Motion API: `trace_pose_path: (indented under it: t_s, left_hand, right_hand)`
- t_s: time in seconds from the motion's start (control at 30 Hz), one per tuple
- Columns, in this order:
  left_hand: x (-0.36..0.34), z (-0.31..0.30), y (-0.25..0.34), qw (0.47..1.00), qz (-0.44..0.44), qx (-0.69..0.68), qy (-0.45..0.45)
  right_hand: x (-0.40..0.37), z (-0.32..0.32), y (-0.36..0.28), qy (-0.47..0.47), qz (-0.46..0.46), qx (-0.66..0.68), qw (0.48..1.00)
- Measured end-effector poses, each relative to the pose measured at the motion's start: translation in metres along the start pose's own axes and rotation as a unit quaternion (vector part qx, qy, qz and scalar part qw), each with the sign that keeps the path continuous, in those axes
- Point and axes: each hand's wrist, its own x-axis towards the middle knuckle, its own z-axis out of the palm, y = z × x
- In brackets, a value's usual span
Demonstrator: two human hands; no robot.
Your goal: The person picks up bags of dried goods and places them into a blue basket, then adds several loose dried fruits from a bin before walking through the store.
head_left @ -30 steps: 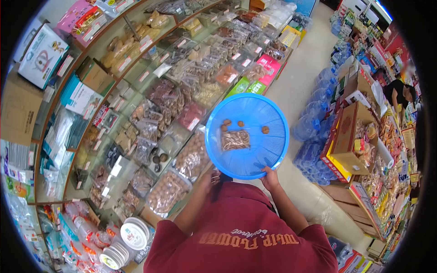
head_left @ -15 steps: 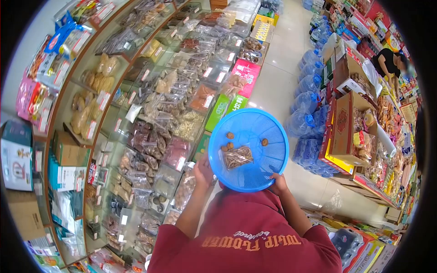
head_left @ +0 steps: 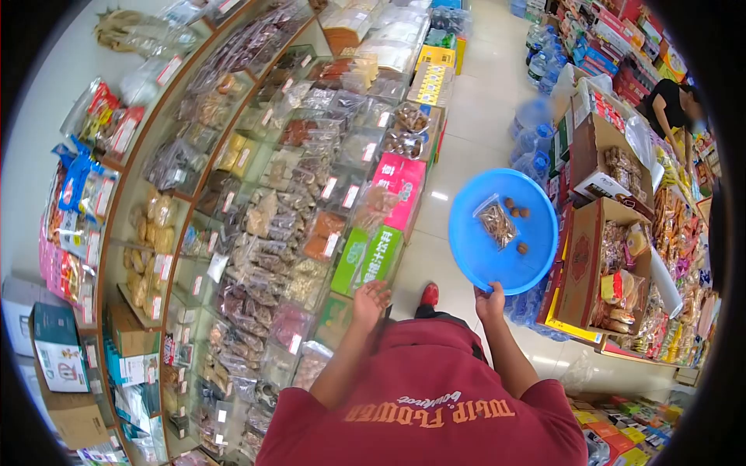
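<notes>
A round blue plastic basket [head_left: 536, 268] is held out to the right, over the aisle. My right hand [head_left: 489, 301] grips its near rim, thumb on top. Inside lie a clear bag of brown dried strips [head_left: 497, 223] and several round brown pieces, which look like walnuts [head_left: 522, 248]. My left hand [head_left: 371, 301] is off the basket, its fingers loosely bent and apart with nothing in them. It hovers near a green carton [head_left: 367, 260] at the edge of the display counter.
Tiered glass bins of bagged dried goods [head_left: 264, 256] fill the left side. A pink carton [head_left: 398, 182] lies along the counter's edge. Large water bottles [head_left: 532, 163] and an open cardboard box of packets [head_left: 579, 268] line the right. A person in black [head_left: 664, 109] stands beyond.
The basket has swung right, away from the counter, in my right hand. My left hand has come away from its rim. The view has shifted, and a red shoe now shows below.
</notes>
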Motion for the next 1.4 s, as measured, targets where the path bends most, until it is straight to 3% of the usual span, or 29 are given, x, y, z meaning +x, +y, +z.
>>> trace_pose_path:
  t_s: [0.3, 0.37, 0.4, 0.43, 0.47, 0.5, 0.53, 0.6, 0.73, 0.83, 0.87, 1.0, 1.2, 1.23, 1.27, 1.37, 1.4]
  left_hand:
    - [0.080, 0.064, 0.001, 0.994, -0.043, 0.061, 0.073]
    - [0.093, 0.097, 0.014, 0.999, 0.009, 0.016, 0.043]
    - [0.096, 0.111, 0.022, 0.997, 0.053, 0.056, 0.004]
    - [0.114, 0.094, 0.020, 0.997, 0.049, 0.054, 0.004]
    - [0.138, 0.059, 0.009, 0.999, -0.009, 0.029, 0.032]
    - [0.147, 0.065, 0.013, 0.996, -0.068, 0.002, 0.059]
    - [0.157, 0.077, 0.011, 0.983, -0.089, 0.007, 0.162]
    - [0.187, 0.092, 0.015, 0.984, -0.096, 0.004, 0.147]
    - [0.260, 0.113, 0.031, 0.991, -0.083, 0.001, 0.105]
    - [0.300, 0.147, 0.058, 0.993, -0.070, 0.015, 0.090]
    - [0.313, 0.155, 0.062, 0.993, -0.071, 0.045, 0.077]
    - [0.341, 0.167, 0.074, 0.994, -0.062, 0.062, 0.065]
    - [0.333, 0.185, 0.100, 0.983, -0.004, -0.087, 0.164]
    - [0.334, 0.179, 0.096, 0.978, 0.008, -0.104, 0.179]
    - [0.334, 0.173, 0.091, 0.973, 0.042, -0.115, 0.196]
    - [0.317, 0.173, 0.079, 0.947, 0.117, -0.170, 0.245]
    - [0.311, 0.176, 0.074, 0.935, 0.134, -0.188, 0.268]
  right_hand:
    - [0.040, 0.049, -0.017, -0.114, 0.138, -0.213, 0.961]
    - [0.053, 0.061, -0.017, -0.142, 0.181, -0.242, 0.942]
    - [0.060, 0.068, -0.018, -0.134, 0.189, -0.240, 0.943]
    - [0.068, 0.076, -0.019, -0.131, 0.188, -0.242, 0.943]
    - [0.075, 0.087, -0.022, -0.135, 0.186, -0.215, 0.949]
    - [0.085, 0.095, -0.026, -0.140, 0.182, -0.191, 0.954]
    - [0.098, 0.102, -0.031, -0.140, 0.180, -0.197, 0.954]
    - [0.129, 0.120, -0.040, -0.060, 0.172, -0.153, 0.971]
    - [0.179, 0.171, -0.069, -0.027, 0.084, -0.171, 0.981]
    - [0.203, 0.223, -0.089, -0.037, 0.028, -0.254, 0.966]
    - [0.210, 0.243, -0.092, 0.000, 0.013, -0.290, 0.957]
    - [0.258, 0.271, -0.094, -0.051, 0.014, -0.381, 0.923]
    - [0.320, 0.349, -0.084, -0.146, 0.160, -0.465, 0.858]
    - [0.344, 0.353, -0.081, -0.200, 0.168, -0.479, 0.838]
    - [0.367, 0.358, -0.080, -0.254, 0.179, -0.490, 0.814]
    - [0.405, 0.405, -0.070, -0.267, 0.255, -0.484, 0.794]
    - [0.429, 0.413, -0.070, -0.288, 0.318, -0.466, 0.774]
